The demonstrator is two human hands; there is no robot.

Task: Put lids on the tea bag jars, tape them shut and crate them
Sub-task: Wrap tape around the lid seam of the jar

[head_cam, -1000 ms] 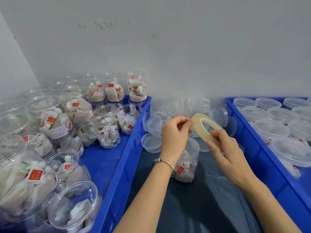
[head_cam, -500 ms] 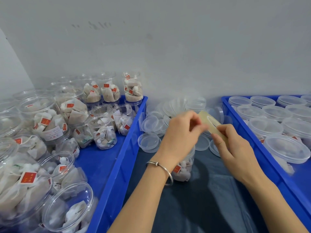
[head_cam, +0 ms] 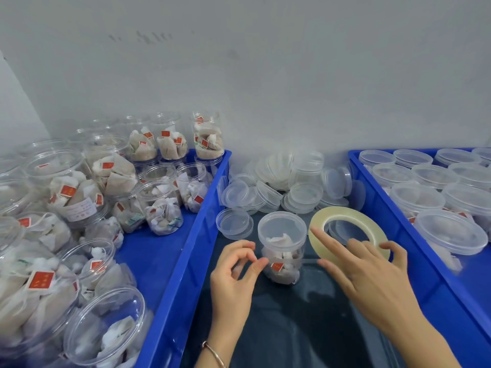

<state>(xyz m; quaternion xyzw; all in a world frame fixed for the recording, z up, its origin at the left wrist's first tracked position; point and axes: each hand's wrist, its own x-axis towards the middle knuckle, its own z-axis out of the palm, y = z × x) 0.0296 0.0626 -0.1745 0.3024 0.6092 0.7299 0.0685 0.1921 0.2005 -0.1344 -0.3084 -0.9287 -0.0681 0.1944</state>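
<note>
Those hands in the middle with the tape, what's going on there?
A person is taping a jar of tea bags shut. The right hand holds the tape roll, and the left hand pinches the free end, so a strip stretches across in front of the jar. The jar's lid is on. It stands on the dark surface between two blue crates, not yet crated.

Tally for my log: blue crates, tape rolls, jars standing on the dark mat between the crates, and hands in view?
Blue crates: 2 (left crate, right crate)
Tape roll: 1
Jar on the mat: 1
Hands: 2 (left hand, right hand)
Total: 6
</note>
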